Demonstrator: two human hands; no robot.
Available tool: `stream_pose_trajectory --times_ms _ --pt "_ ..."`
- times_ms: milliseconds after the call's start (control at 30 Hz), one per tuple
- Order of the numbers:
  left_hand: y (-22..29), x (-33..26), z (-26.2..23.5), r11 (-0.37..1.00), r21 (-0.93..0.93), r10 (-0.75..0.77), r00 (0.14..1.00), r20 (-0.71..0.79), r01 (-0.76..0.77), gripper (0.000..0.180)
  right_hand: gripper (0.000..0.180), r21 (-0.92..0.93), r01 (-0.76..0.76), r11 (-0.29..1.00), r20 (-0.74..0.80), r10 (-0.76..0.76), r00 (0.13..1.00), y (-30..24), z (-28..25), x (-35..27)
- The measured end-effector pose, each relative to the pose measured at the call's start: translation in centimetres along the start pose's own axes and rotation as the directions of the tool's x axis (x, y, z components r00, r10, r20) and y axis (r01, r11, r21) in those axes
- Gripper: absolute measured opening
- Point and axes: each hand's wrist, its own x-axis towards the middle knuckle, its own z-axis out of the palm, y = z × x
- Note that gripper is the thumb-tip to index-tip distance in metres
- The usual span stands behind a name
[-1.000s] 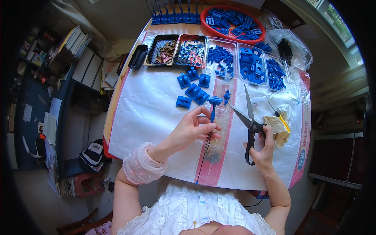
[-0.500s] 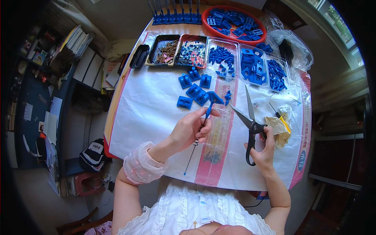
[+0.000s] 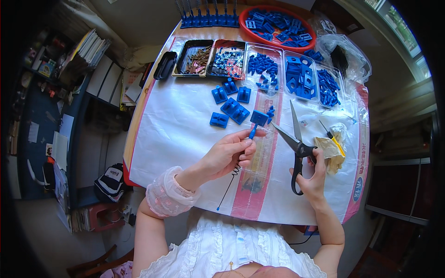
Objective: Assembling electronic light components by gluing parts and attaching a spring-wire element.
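We have a white sheet with pink bands [image 3: 171, 143] spread over the table, a round red basin [image 3: 248, 35] of blue parts at its far side and five smaller trays [image 3: 191, 45] of little parts just nearer. Our right hand [image 3: 315, 176] has its fingers through the handles of black scissors [image 3: 304, 151], blades spread wide. Our left hand [image 3: 232, 150] narrowly pinches a slender blue-headed rod [image 3: 258, 117] above the sheet's middle, its dark coil [image 3: 236, 171] below our fingers. Near the right hand lie a beige cloth [image 3: 334, 165] and a yellow-handled screwdriver [image 3: 338, 143]. Beyond the left hand sit blue blocks [image 3: 219, 120], with tiny blue pieces [image 3: 270, 112] beside the rod's head.
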Motion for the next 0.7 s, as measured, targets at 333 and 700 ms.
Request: stream_pose_trajectory --times_ms 333,700 --pt "-0.1 0.1 -0.5 0.999 -0.020 -0.033 0.999 0.000 0.033 0.033 0.066 -0.004 0.005 1.000 -0.003 -0.005 1.000 0.2 0.1 0.0" --pt "-0.1 0.1 -0.2 0.982 0.188 -0.018 0.997 -0.069 0.031 0.022 0.067 0.009 0.002 1.000 -0.002 -0.002 1.000 0.1 0.0 0.0"
